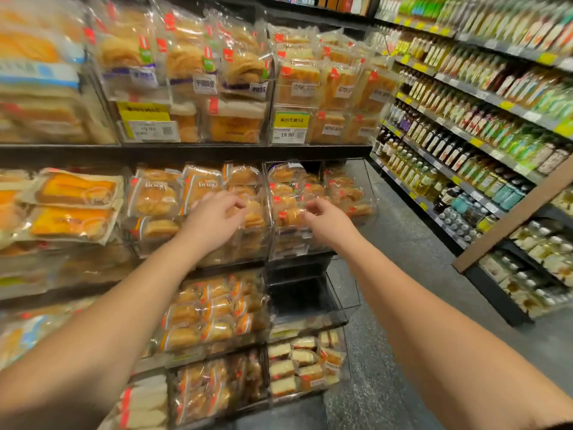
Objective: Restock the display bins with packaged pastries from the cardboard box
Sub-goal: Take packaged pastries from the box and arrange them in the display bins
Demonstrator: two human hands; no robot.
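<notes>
Right now our left hand and right hand hover loosely curled, holding nothing, just before the pastry bins, each about equally near

Pastry bins stacked on the left (4 tiers showing); bottle shelves run along the right, floor aisle between them.

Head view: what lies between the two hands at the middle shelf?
Between the left hand and right hand, the head view shows clear-wrapped pastry packs and the upright bin divider.
</notes>
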